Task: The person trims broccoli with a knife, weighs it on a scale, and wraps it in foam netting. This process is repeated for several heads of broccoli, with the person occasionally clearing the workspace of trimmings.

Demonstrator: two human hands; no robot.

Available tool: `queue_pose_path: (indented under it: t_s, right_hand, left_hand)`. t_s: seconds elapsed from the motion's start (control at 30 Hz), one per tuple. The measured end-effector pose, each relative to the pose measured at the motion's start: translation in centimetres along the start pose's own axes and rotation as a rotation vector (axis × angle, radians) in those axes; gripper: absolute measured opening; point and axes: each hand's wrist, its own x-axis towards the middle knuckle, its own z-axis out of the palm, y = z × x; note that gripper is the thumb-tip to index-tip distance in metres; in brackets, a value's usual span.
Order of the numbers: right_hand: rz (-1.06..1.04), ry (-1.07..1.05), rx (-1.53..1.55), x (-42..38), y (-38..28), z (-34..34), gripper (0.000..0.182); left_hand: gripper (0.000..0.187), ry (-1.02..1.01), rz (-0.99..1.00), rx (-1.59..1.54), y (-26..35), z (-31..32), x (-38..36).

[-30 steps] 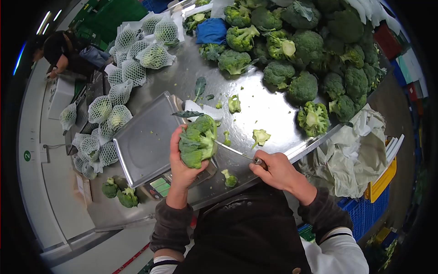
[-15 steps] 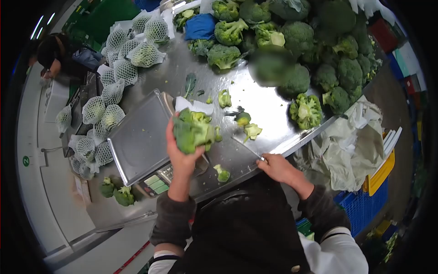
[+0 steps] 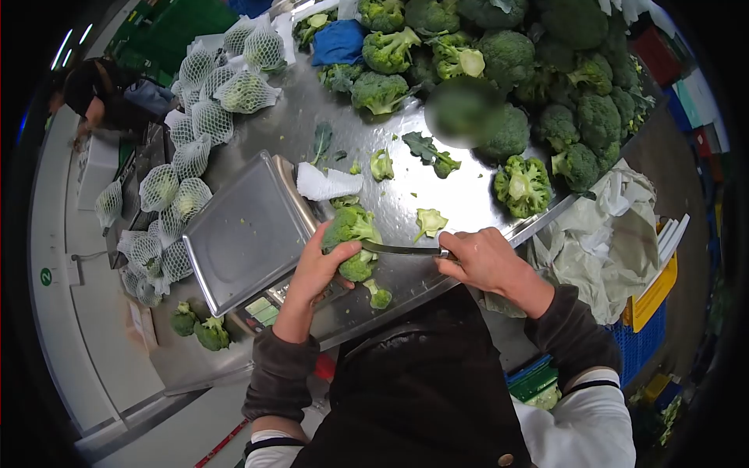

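A broccoli head (image 3: 349,228) is held in my left hand (image 3: 316,269), its fingers wrapped round it beside the scale's metal tray (image 3: 248,230). My right hand (image 3: 488,261) is closed round the handle of a knife (image 3: 402,249). The blade reaches left and meets the broccoli near my left thumb. Cut stem pieces lie on the steel table (image 3: 312,101): one (image 3: 429,223) just above the knife, another (image 3: 378,295) below it. Crumpled white netting (image 3: 328,182) rests at the scale's upper right corner.
Many broccoli heads (image 3: 507,58) are piled at the back right. Netted heads (image 3: 212,121) line the left side. Two small broccoli pieces (image 3: 211,334) lie near the front left. A plastic bag (image 3: 593,249) hangs at the right edge. Another person (image 3: 94,93) stands far left.
My left hand has lowered and turned the broccoli. The knife has swung up from the table to the broccoli. A leafy piece now lies farther back on the table.
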Motion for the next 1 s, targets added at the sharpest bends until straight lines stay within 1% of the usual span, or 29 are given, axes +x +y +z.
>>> queue_pose_path:
  t_s: [0.13,0.2,0.23,0.3,0.33,0.4,0.43,0.47,0.53,0.57,0.63,0.67,0.7,0.73,0.77,0.8,0.83,0.87,0.9,0.93,1.0]
  right_hand:
    - [0.028,-0.002,-0.036,0.0,0.0,0.9,0.026]
    - [0.101,-0.006,-0.046,-1.0,0.6,2.4,0.028]
    - [0.093,-0.013,-0.050,-1.6,1.5,3.0,0.028]
    - [0.440,-0.063,0.015,-2.4,3.4,3.1,0.032]
    - [0.421,-0.077,0.010,-2.5,3.6,2.8,0.032]
    - [0.437,-0.210,0.252,-2.9,2.9,2.0,0.037]
    - [0.447,-0.170,0.281,-2.6,2.6,2.4,0.036]
    - [0.430,-0.173,0.275,-1.9,2.4,2.4,0.036]
    - [0.524,0.013,0.511,-0.6,0.8,2.9,0.031]
    - [0.486,0.095,0.703,0.3,-0.5,2.9,0.029]
    - [0.272,0.205,0.899,2.6,-2.8,4.6,0.037]
    - [0.192,0.208,0.977,3.9,-4.4,4.4,0.043]
    - [0.217,0.147,0.824,4.9,-5.3,4.3,0.043]
    - [0.097,0.303,0.812,5.7,-6.0,4.5,0.039]
    - [0.171,0.267,0.865,6.1,-6.1,4.7,0.037]
    - [0.247,0.230,0.919,6.3,-6.0,4.8,0.034]
    - [0.256,0.242,0.898,6.7,-6.0,4.9,0.034]
    - [0.427,0.232,1.102,7.0,-5.8,5.1,0.032]
    - [0.601,0.224,1.308,7.2,-5.5,5.4,0.030]
    - [0.612,0.245,1.292,7.4,-4.4,6.7,0.030]
    - [0.487,0.442,0.917,7.8,-1.0,10.2,0.028]
  left_hand:
    - [0.051,-0.045,-0.022,0.042,-0.4,0.0,0.1]
    - [0.053,0.006,-0.022,0.183,-0.7,0.5,0.3]
    - [0.053,0.012,-0.021,0.175,-0.9,0.3,0.1]
    - [0.057,-0.009,-0.087,0.143,-1.2,-0.2,-0.2]
    - [0.057,0.009,-0.088,0.127,-1.7,-0.3,-0.2]
    - [0.060,0.022,0.081,0.113,-2.0,-0.7,-0.3]
    - [0.060,0.022,0.009,0.123,-1.1,-0.6,-0.8]
    - [0.060,0.038,0.017,0.118,-0.6,-0.7,-0.9]
    - [0.061,0.034,-0.038,0.114,-0.2,-1.2,-1.2]
    - [0.061,0.039,-0.043,0.115,-0.3,-1.4,-1.2]
    - [0.062,-0.055,-0.069,0.061,-0.4,-1.4,-0.9]
    - [0.062,-0.061,-0.061,0.059,-0.5,-1.3,-1.1]
    - [0.061,-0.072,-0.041,0.049,-0.8,-1.1,-1.5]
    - [0.060,-0.089,-0.019,0.038,-0.9,-0.8,-1.7]
    - [0.057,-0.039,-0.068,-0.038,-0.8,-1.2,-2.2]
    - [0.057,-0.062,-0.057,-0.046,-1.3,-1.8,-2.4]
    - [0.056,-0.051,0.013,-0.096,-2.0,-2.6,-2.4]
    - [0.055,-0.039,0.080,-0.148,-2.6,-3.5,-2.5]
    - [0.056,-0.021,0.122,-0.089,-2.5,-4.2,-3.0]
    - [0.056,-0.005,0.165,-0.031,-2.2,-4.9,-3.7]
    - [0.059,0.102,0.253,0.014,-2.3,-7.3,-4.4]
